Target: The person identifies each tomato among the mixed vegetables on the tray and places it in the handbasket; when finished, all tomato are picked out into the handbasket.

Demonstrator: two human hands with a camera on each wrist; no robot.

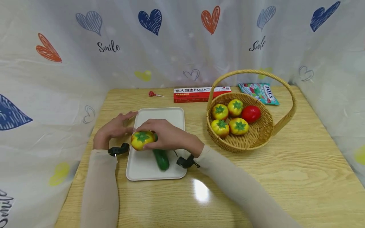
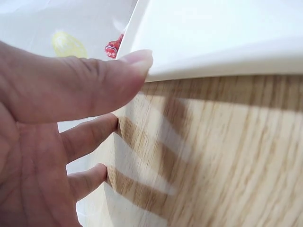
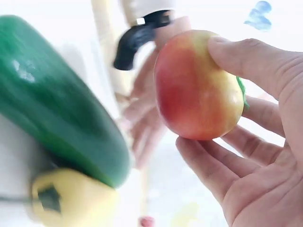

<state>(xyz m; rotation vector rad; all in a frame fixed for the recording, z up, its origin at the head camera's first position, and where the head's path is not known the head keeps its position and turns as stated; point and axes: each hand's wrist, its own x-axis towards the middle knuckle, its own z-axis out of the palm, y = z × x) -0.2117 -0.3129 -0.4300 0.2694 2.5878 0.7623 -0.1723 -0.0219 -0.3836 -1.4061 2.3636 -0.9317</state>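
Note:
In the head view, my right hand (image 1: 168, 134) grips a yellow-and-red toy persimmon (image 1: 140, 141) with a green leafy top, over the left part of a white tray (image 1: 142, 171). The right wrist view shows thumb and fingertips around the persimmon (image 3: 196, 90). A dark green cucumber (image 1: 161, 160) lies on the tray, partly under my right hand. Beside it, the right wrist view has a yellow fruit or vegetable (image 3: 78, 198) with a dark stem. My left hand (image 1: 114, 128) is at the tray's left edge, fingers extended, its thumb (image 2: 94, 87) right at the rim.
Right of the tray stands a wicker basket (image 1: 256, 142) with a tall handle, holding several persimmons (image 1: 239, 126) and a red fruit (image 1: 251, 114). Along the back are a lollipop (image 1: 152, 94), a red pasta box (image 1: 189, 96) and a teal snack bag (image 1: 260, 92). A curtain hangs behind.

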